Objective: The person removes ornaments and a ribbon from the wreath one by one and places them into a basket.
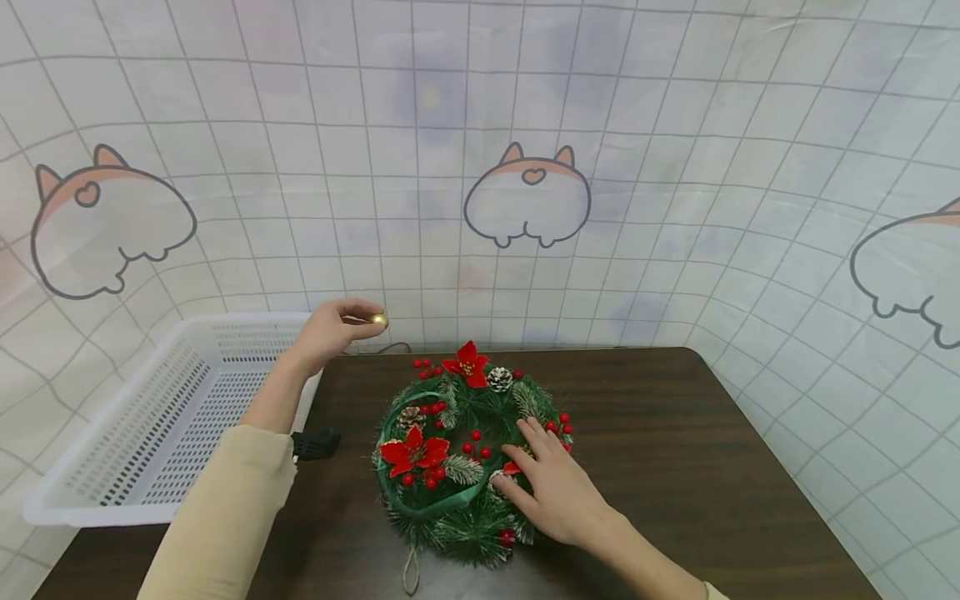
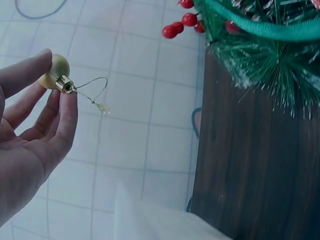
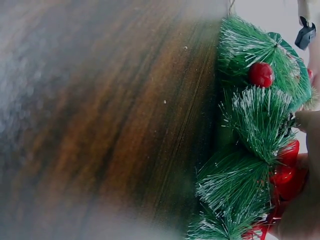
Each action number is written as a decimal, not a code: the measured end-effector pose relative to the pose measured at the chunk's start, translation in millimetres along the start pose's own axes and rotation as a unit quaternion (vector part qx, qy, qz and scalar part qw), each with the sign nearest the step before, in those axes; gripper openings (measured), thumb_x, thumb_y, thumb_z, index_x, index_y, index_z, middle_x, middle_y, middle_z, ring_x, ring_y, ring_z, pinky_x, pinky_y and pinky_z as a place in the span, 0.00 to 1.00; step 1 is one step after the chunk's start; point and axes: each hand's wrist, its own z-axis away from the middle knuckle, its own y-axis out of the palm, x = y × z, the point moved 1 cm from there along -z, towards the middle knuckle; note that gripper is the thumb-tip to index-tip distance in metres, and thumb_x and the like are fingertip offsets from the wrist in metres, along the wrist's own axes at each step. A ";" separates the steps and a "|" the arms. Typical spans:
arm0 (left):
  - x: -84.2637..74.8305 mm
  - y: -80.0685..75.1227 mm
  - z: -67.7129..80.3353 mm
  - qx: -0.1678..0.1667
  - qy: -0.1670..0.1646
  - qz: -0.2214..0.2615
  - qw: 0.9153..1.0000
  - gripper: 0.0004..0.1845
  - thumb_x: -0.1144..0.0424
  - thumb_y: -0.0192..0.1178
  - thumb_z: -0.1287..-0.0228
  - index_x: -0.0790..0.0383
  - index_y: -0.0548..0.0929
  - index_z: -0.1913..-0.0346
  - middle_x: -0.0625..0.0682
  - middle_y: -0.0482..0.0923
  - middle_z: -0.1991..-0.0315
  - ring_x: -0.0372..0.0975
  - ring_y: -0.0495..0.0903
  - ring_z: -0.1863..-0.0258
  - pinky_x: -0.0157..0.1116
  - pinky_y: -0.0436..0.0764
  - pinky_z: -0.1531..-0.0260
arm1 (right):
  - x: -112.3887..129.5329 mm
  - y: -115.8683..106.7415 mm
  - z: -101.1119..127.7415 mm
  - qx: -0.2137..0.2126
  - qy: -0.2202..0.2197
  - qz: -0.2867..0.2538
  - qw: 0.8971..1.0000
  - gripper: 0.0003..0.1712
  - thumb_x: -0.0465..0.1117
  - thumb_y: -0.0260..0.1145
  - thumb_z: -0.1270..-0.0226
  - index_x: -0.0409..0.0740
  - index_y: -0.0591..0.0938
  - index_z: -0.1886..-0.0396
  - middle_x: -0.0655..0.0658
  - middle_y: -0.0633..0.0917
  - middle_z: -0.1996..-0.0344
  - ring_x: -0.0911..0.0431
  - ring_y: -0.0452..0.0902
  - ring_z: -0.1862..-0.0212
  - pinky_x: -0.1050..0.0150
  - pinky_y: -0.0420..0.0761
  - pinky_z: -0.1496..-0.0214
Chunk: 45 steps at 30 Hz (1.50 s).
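Observation:
Between the thumb and fingers of my left hand (image 1: 333, 332) is a small gold Christmas ball (image 1: 380, 320), held up beyond the wreath at the back of the table. In the left wrist view the Christmas ball (image 2: 56, 72) shows its gold cap and a thin string loop (image 2: 95, 90) hanging free. A green Christmas wreath (image 1: 480, 533) lies flat on the table, set with red flowers (image 1: 414, 452), berries and pine cones (image 1: 499, 379). On its right side rests my right hand (image 1: 555, 487), fingers spread. A green ribbon (image 1: 435, 507) curves over the wreath's left part.
A white plastic basket (image 1: 97, 433) stands left of the wreath, under my left forearm. The dark wooden table (image 1: 645, 442) ends at a white gridded cloth wall (image 1: 645, 275). A twine loop (image 1: 410, 572) sticks out from the wreath's near edge.

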 end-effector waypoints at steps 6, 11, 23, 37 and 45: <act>1.6 -15.6 9.3 -0.006 0.007 0.003 1.000 0.23 0.57 0.64 0.35 0.65 0.77 0.41 0.60 0.74 0.45 0.52 0.71 0.44 0.54 0.68 0.42 | -0.3 0.5 0.0 0.000 0.001 0.002 1.000 0.36 0.66 0.44 0.27 0.45 0.76 0.37 0.37 0.59 0.29 0.45 0.45 0.26 0.47 0.50 0.28; 5.2 -28.4 15.7 -0.012 0.000 0.004 1.000 0.25 0.54 0.64 0.36 0.64 0.76 0.40 0.60 0.73 0.43 0.52 0.70 0.43 0.58 0.63 0.40 | -0.2 0.5 -0.1 0.002 0.001 0.003 1.000 0.37 0.67 0.44 0.27 0.46 0.75 0.36 0.37 0.59 0.28 0.46 0.44 0.26 0.47 0.50 0.28; 16.1 -55.1 25.5 -0.035 -0.018 0.021 0.999 0.26 0.57 0.62 0.34 0.69 0.73 0.39 0.62 0.71 0.42 0.43 0.74 0.47 0.42 0.74 0.43 | 0.6 0.4 -0.4 0.010 0.008 -0.001 1.000 0.36 0.66 0.44 0.27 0.46 0.75 0.36 0.37 0.59 0.28 0.46 0.44 0.25 0.47 0.49 0.28; 33.1 -77.3 34.4 -0.040 -0.033 0.022 0.998 0.29 0.59 0.61 0.32 0.72 0.68 0.36 0.63 0.67 0.39 0.37 0.75 0.49 0.39 0.75 0.44 | 1.9 -1.2 -0.4 0.008 0.011 -0.004 1.000 0.34 0.65 0.46 0.27 0.46 0.75 0.36 0.37 0.59 0.28 0.46 0.44 0.26 0.47 0.49 0.28; 48.2 -88.1 41.0 -0.038 -0.058 0.006 0.998 0.29 0.57 0.59 0.31 0.71 0.66 0.35 0.64 0.67 0.38 0.42 0.73 0.46 0.40 0.74 0.43 | 2.2 -1.3 -0.5 0.005 0.008 -0.005 1.000 0.34 0.65 0.47 0.27 0.46 0.76 0.37 0.38 0.59 0.28 0.46 0.45 0.26 0.47 0.50 0.28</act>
